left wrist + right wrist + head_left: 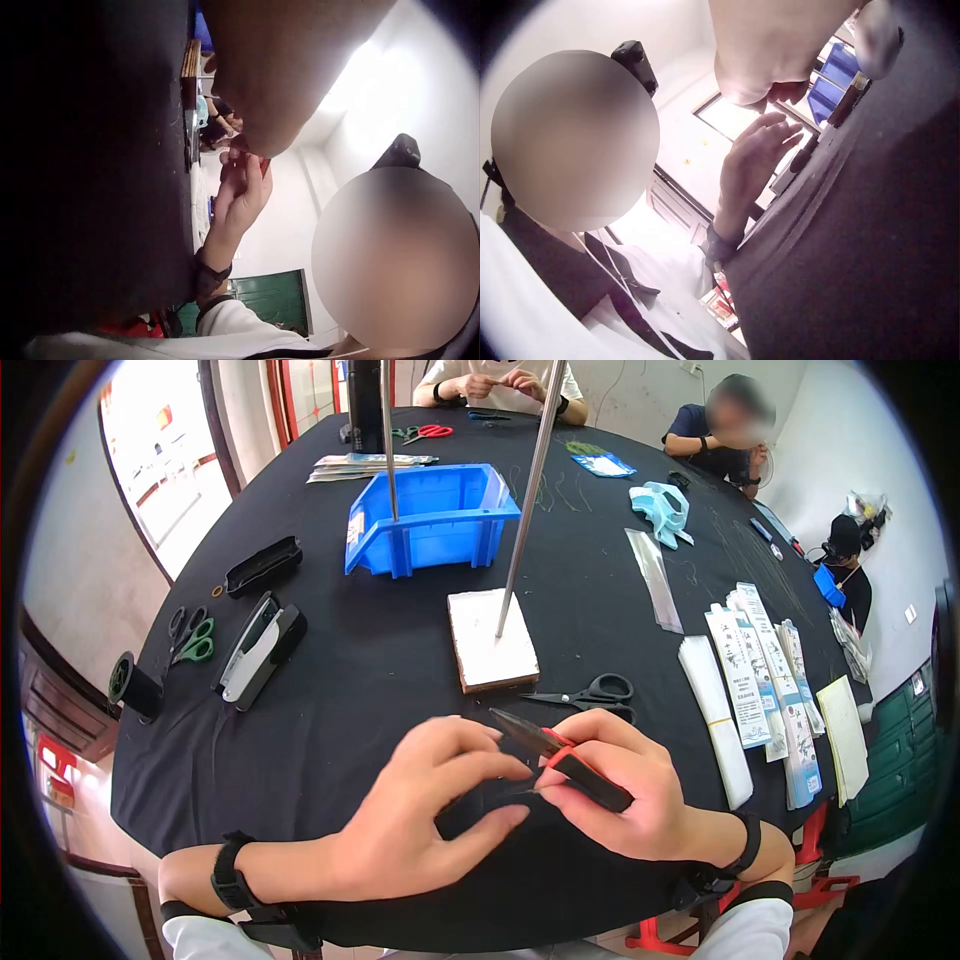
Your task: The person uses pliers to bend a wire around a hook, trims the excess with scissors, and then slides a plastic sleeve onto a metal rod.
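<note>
In the head view, the right hand (625,790) grips red-and-black-handled pliers (590,775), their dark jaws pointing up and left. A thin, thread-like piece (522,791) shows at the right thumb and forefinger; what it is cannot be told. Beside it the left hand (415,810) has its fingers bent loosely and spread, with nothing visible between them, fingertips near the pliers. Both wrist views are mostly filled by the near hand; the left wrist view also shows the right hand (246,187) with a bit of red, and the right wrist view the left hand (756,161).
A white block (490,650) with a metal rod stands just beyond the hands, black scissors (580,698) beside it. Farther back is a blue bin (430,540). On the left lie a stapler (262,650) and green scissors (195,640); printed packets (745,670) lie right.
</note>
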The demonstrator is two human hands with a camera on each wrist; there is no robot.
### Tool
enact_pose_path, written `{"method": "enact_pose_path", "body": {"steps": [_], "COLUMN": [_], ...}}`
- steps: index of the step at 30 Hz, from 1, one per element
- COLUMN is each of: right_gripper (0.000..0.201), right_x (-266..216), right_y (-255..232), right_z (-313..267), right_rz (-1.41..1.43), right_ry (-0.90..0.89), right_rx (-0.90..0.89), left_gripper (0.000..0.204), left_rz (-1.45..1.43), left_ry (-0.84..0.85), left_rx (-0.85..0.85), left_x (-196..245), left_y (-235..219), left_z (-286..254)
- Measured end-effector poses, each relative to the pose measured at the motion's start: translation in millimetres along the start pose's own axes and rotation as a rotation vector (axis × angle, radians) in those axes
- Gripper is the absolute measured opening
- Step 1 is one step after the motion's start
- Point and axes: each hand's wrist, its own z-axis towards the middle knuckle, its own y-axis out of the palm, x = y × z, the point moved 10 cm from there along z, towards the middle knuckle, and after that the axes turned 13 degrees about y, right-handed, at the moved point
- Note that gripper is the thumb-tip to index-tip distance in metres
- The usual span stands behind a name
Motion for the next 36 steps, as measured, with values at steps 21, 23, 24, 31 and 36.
{"method": "enact_pose_path", "body": {"steps": [21, 23, 24, 31, 36], "right_gripper": [0.019, 0.016, 0.015, 0.025, 0.027], "right_x": [-7.0, -8.7, -9.0, -10.8, -9.6], "right_y": [-5.0, -1.7, 0.0, 16.3, 16.5], "right_z": [1.6, 1.3, 0.8, -2.3, -1.5], "right_rz": [-0.109, -0.124, -0.132, -0.166, -0.204], "right_ry": [-0.073, -0.088, -0.093, -0.184, -0.189], "right_rx": [0.022, 0.013, 0.008, -0.107, -0.096], "left_gripper": [0.036, 0.033, 0.031, 0.019, 0.019], "left_rz": [-1.141, -1.025, -0.908, -0.368, -0.431], "left_ry": [-0.532, -0.509, -0.497, -0.317, -0.395], "left_rx": [0.428, 0.335, 0.256, -0.103, -0.216], "left_x": [-39.5, -38.0, -36.1, -22.4, -23.9], "left_y": [10.1, 12.7, 13.4, 23.2, 31.4], "left_z": [-8.7, -8.4, -9.2, -9.9, -12.5]}}
